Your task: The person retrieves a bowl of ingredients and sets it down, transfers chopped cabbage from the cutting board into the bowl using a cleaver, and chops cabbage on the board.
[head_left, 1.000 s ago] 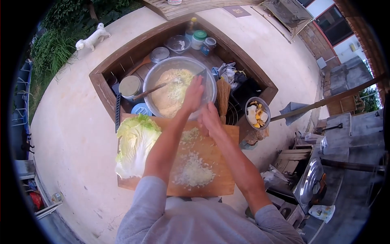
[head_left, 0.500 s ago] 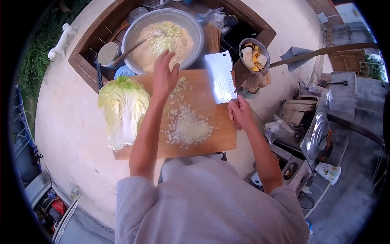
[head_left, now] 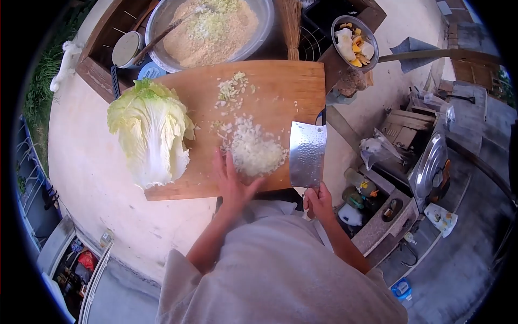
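My right hand (head_left: 318, 202) grips the handle of a cleaver (head_left: 308, 154), its broad dimpled blade lying over the right edge of the wooden cutting board (head_left: 280, 86). At the board's near edge, my left hand (head_left: 233, 183) has its fingers spread, next to a pile of chopped white cabbage (head_left: 252, 148). A smaller scatter of chopped pieces (head_left: 232, 89) lies farther back on the board. On the left side of the board rests a large napa cabbage (head_left: 154, 132), leafy end away from me.
Behind the board stands a big metal basin (head_left: 264, 32) of meal topped with chopped cabbage, a wooden-handled utensil in it. A bowl of yellow and white chunks (head_left: 354, 46) is at back right, near a straw brush (head_left: 290, 29). A lidded jar (head_left: 128, 49) stands at back left.
My left hand has come back from near the basin to the board's near edge beside the chopped pile. My right hand has lowered the cleaver toward me. The view has tipped downward.
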A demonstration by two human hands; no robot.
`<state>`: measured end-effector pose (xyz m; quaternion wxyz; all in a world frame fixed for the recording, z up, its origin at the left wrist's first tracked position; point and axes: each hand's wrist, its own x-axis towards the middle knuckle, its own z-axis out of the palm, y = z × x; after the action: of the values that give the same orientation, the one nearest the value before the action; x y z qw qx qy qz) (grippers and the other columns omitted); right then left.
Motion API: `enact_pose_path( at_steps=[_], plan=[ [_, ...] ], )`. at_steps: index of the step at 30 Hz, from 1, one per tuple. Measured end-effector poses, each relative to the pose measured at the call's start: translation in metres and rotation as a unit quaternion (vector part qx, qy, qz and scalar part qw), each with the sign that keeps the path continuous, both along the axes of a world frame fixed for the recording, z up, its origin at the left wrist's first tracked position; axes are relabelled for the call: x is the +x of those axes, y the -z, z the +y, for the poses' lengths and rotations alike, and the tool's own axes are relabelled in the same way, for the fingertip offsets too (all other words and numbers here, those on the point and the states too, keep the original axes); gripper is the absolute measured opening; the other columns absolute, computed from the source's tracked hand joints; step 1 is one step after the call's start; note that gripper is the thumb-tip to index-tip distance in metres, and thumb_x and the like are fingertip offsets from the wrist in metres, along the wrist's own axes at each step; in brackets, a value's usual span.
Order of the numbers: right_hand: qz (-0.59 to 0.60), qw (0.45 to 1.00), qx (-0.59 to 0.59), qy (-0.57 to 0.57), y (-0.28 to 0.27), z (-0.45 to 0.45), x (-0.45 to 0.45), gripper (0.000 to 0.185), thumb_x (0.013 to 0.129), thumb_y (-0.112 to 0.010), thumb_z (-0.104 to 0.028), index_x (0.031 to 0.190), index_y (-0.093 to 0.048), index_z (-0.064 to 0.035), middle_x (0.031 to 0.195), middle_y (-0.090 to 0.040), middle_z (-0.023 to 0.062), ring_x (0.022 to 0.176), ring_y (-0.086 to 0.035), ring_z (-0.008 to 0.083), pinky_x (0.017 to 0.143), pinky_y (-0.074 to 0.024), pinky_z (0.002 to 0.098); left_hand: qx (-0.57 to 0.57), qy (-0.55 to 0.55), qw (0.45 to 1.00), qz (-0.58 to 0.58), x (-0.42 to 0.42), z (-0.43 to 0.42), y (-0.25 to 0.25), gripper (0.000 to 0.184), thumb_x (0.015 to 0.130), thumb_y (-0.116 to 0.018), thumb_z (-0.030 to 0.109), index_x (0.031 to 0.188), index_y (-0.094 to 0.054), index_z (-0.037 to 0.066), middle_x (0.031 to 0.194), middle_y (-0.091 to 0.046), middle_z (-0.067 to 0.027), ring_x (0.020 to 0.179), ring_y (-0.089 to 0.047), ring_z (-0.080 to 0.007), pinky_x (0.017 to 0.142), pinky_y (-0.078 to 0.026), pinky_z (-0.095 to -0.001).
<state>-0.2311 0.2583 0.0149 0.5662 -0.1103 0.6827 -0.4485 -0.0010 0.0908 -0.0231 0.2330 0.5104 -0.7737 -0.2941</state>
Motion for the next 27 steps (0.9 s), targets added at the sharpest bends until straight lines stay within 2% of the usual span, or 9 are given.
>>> enact_pose_path(
  at_steps=[6, 9, 12, 13, 16, 17, 20, 21, 27],
  plan=[
    [-0.003, 0.999, 0.000, 0.043, 0.006, -0.023, 0.073, 0.012, 0.103, -0.050, -0.010, 0.112, -0.045, -0.0030, 0.074, -0.056, 0.0040, 0.057, -0.056, 0.0103, 0.053, -0.0459, 0.0255, -0.019, 0.007, 1.000, 0.023, -0.019, -0.011, -0.001, 0.101, 0.086, -0.073, 0.050, 0.155, -0.022, -0.003, 0.160, -0.015, -0.0332, 0.146, -0.022, -0.0499, 0.117, -0.020, -0.0596],
    [-0.012, 1.000, 0.003, 0.018, 0.008, -0.043, 0.106, 0.014, 0.104, -0.049, -0.012, 0.114, -0.044, -0.0028, 0.072, -0.056, 0.0039, 0.059, -0.055, 0.0103, 0.054, -0.0452, 0.0257, 0.007, 0.003, 0.996, 0.094, -0.024, -0.015, 0.002, 0.098, 0.085, -0.075, 0.044, 0.154, -0.024, -0.003, 0.160, -0.014, -0.0333, 0.147, -0.020, -0.0500, 0.118, -0.021, -0.0582],
    [-0.017, 0.998, -0.040, 0.052, 0.014, -0.063, 0.138, 0.014, 0.106, -0.048, -0.013, 0.115, -0.043, -0.0032, 0.071, -0.055, 0.0028, 0.059, -0.055, 0.0098, 0.055, -0.0452, 0.0252, 0.008, -0.010, 0.992, 0.123, -0.038, -0.031, 0.000, 0.096, 0.084, -0.078, 0.037, 0.154, -0.026, -0.002, 0.161, -0.013, -0.0327, 0.148, -0.019, -0.0499, 0.118, -0.021, -0.0571],
    [-0.009, 0.998, -0.049, 0.047, 0.014, -0.071, 0.139, 0.015, 0.106, -0.047, -0.014, 0.115, -0.043, -0.0032, 0.071, -0.055, 0.0027, 0.058, -0.054, 0.0097, 0.054, -0.0449, 0.0249, 0.004, -0.017, 0.991, 0.130, -0.041, -0.035, -0.001, 0.093, 0.082, -0.080, 0.030, 0.153, -0.028, 0.000, 0.161, -0.013, -0.0317, 0.148, -0.021, -0.0492, 0.118, -0.023, -0.0565],
    [0.014, 0.996, -0.086, 0.026, 0.012, -0.101, 0.139, 0.016, 0.107, -0.046, -0.015, 0.118, -0.043, -0.0033, 0.071, -0.054, 0.0022, 0.054, -0.053, 0.0094, 0.051, -0.0440, 0.0241, 0.001, -0.032, 0.989, 0.143, -0.045, -0.059, -0.002, 0.091, 0.083, -0.080, 0.028, 0.154, -0.030, 0.003, 0.161, -0.015, -0.0309, 0.146, -0.024, -0.0492, 0.117, -0.026, -0.0556],
    [0.015, 0.994, -0.105, 0.025, 0.011, -0.114, 0.136, 0.018, 0.107, -0.046, -0.015, 0.120, -0.043, -0.0030, 0.070, -0.053, 0.0019, 0.052, -0.052, 0.0092, 0.049, -0.0431, 0.0235, -0.003, -0.051, 0.982, 0.181, -0.049, -0.068, -0.004, 0.081, 0.083, -0.080, 0.023, 0.150, -0.039, 0.005, 0.160, -0.021, -0.0298, 0.145, -0.027, -0.0477, 0.116, -0.029, -0.0537],
    [0.029, 0.991, -0.133, 0.015, 0.011, -0.159, 0.125, 0.017, 0.107, -0.046, -0.015, 0.118, -0.044, -0.0031, 0.069, -0.053, 0.0018, 0.051, -0.052, 0.0094, 0.047, -0.0430, 0.0237, -0.039, -0.049, 0.987, 0.149, -0.056, -0.105, 0.000, 0.070, 0.083, -0.079, 0.020, 0.143, -0.049, 0.003, 0.158, -0.027, -0.0280, 0.145, -0.030, -0.0458, 0.116, -0.030, -0.0524],
    [0.033, 0.991, -0.128, 0.004, 0.005, -0.177, 0.120, 0.013, 0.107, -0.045, -0.015, 0.113, -0.044, -0.0038, 0.069, -0.051, 0.0016, 0.051, -0.052, 0.0096, 0.045, -0.0433, 0.0247, -0.062, -0.076, 0.980, 0.172, -0.062, -0.119, 0.002, 0.061, 0.082, -0.079, 0.018, 0.137, -0.056, 0.002, 0.154, -0.036, -0.0263, 0.142, -0.035, -0.0445, 0.115, -0.033, -0.0500],
    [0.044, 0.987, -0.156, -0.006, 0.025, -0.324, 0.094, 0.017, 0.106, -0.049, -0.020, 0.101, -0.042, -0.0058, 0.070, -0.049, 0.0012, 0.049, -0.052, 0.0112, 0.043, -0.0449, 0.0273, -0.081, -0.171, 0.957, 0.221, -0.095, -0.256, 0.016, 0.055, 0.085, -0.078, 0.025, 0.131, -0.060, 0.000, 0.141, -0.051, -0.0262, 0.134, -0.047, -0.0405, 0.111, -0.039, -0.0446]
  ],
)
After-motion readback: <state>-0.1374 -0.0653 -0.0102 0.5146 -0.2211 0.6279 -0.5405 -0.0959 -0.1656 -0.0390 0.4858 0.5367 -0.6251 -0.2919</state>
